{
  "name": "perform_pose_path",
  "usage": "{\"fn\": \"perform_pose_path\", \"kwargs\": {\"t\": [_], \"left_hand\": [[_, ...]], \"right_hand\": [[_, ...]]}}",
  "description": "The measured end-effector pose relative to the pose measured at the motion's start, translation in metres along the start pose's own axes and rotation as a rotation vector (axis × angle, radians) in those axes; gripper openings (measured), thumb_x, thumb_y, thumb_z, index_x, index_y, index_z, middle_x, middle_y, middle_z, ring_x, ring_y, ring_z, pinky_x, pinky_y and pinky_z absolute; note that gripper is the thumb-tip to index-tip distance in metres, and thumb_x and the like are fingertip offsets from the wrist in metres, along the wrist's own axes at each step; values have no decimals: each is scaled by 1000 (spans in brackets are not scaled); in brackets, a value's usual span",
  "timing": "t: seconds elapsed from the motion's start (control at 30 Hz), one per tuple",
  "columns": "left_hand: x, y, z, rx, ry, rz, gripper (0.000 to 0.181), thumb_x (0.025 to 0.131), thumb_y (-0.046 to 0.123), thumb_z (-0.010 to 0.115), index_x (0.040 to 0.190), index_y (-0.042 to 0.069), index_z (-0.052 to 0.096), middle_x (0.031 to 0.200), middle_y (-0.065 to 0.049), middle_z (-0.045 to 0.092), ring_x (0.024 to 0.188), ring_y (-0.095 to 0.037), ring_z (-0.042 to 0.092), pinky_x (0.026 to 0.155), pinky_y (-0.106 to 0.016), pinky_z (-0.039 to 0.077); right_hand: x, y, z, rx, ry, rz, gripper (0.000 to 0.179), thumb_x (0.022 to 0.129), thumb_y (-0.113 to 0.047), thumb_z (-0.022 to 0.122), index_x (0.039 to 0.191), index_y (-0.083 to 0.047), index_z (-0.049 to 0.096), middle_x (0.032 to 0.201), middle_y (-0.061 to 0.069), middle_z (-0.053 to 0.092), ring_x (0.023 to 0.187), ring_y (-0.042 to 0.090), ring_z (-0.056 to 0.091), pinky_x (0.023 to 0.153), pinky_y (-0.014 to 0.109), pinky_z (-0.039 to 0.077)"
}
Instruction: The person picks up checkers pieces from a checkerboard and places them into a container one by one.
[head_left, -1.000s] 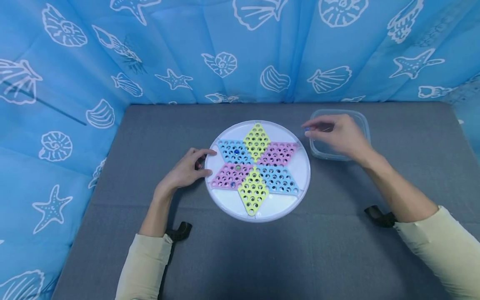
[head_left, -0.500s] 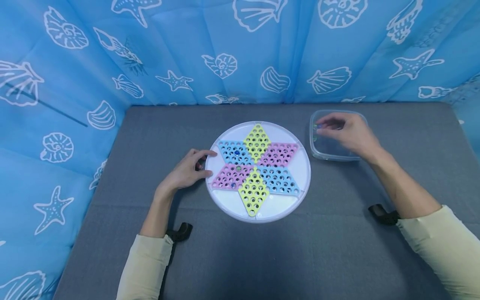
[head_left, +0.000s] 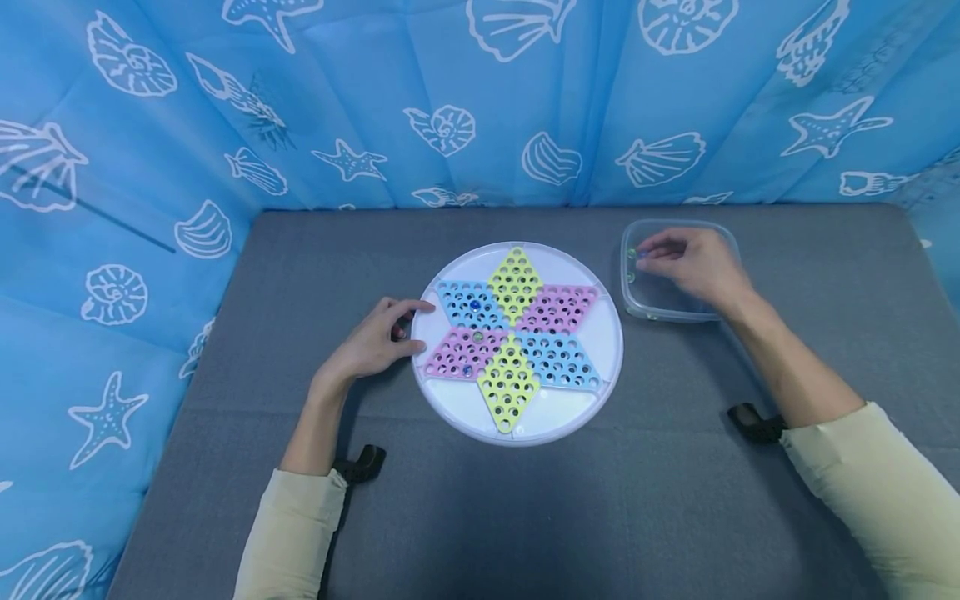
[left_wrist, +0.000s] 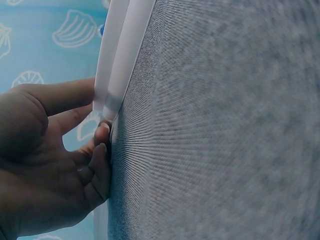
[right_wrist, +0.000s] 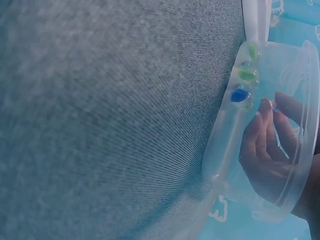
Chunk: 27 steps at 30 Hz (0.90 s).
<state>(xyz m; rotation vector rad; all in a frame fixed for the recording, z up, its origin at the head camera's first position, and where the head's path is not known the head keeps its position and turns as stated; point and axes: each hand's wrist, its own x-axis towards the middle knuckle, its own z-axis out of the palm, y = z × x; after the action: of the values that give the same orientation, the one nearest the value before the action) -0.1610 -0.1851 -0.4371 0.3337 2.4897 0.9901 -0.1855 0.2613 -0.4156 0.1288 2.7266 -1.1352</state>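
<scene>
- The right hand (head_left: 693,265) had its thumb and fingertips pinched on what looked like a small bluish marble (right_wrist: 274,106), mostly covered by the fingers.
- That pinch probably called for light, even pressure: smooth glass could have squirted free if squeezed off-centre, and the knuckles were best kept clear of the wall of the clear container (head_left: 678,316).
- The left hand (head_left: 367,337) seemed to clasp nothing; its thumb and forefinger, spread apart, touched the rim of the round board (head_left: 547,410) at nine o'clock. A gentle touch likely suited, since a tilt could have unseated the marbles there.
- The pinched marble lay right between the right fingertips, inside the container toward its ten o'clock side.
- In the right wrist view, a loose blue marble (right_wrist: 240,95) lay just beyond those fingertips between nine and ten o'clock, with green marbles (right_wrist: 246,74) nearer eleven.
- From the right fingers, the board lay at eight o'clock; it carried a deep blue marble (head_left: 475,306) at ten, a greenish marble (head_left: 478,337) toward nine and a blue-and-clear marble (head_left: 468,370) at eight.
- Beneath everything was the grey desk (head_left: 562,517); a shell-print curtain (head_left: 480,83) hung at twelve o'clock.
</scene>
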Motion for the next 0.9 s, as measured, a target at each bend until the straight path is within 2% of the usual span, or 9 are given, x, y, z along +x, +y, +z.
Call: {"fn": "perform_pose_path", "kwargs": {"t": [0.4, 0.53, 0.7, 0.9], "left_hand": [[-1, 1, -1, -21, -5, -1, 54, 92, 15, 72, 142, 21, 54, 121, -14, 42, 92, -26, 44, 75, -39, 38], [0, 1, 0, -26, -10, -9, 54, 92, 15, 71, 142, 22, 53, 122, -14, 41, 93, -26, 44, 75, -38, 38], [0, 1, 0, -23, -12, -26, 54, 92, 16, 71, 142, 22, 53, 122, -14, 41, 93, -26, 44, 75, -38, 38], [1, 1, 0, 5, -12, -18, 54, 93, 16, 71, 143, 22, 52, 122, -14, 42, 94, -26, 44, 75, -38, 37]], "right_hand": [[14, 2, 4, -95, -90, 55, 41, 97, -29, 64, 130, -5, 59, 124, 24, 57, 110, 40, 54, 89, 55, 42], [17, 2, 5, -105, -93, 72, 42, 97, -29, 64, 131, -5, 59, 125, 25, 56, 111, 40, 53, 90, 55, 41], [18, 0, 7, -122, -84, 78, 41, 95, -28, 67, 128, -6, 62, 120, 22, 59, 103, 36, 55, 85, 51, 42], [18, 1, 10, -153, -65, 55, 38, 92, -28, 71, 122, -5, 66, 110, 19, 64, 93, 31, 57, 78, 44, 42]]}}
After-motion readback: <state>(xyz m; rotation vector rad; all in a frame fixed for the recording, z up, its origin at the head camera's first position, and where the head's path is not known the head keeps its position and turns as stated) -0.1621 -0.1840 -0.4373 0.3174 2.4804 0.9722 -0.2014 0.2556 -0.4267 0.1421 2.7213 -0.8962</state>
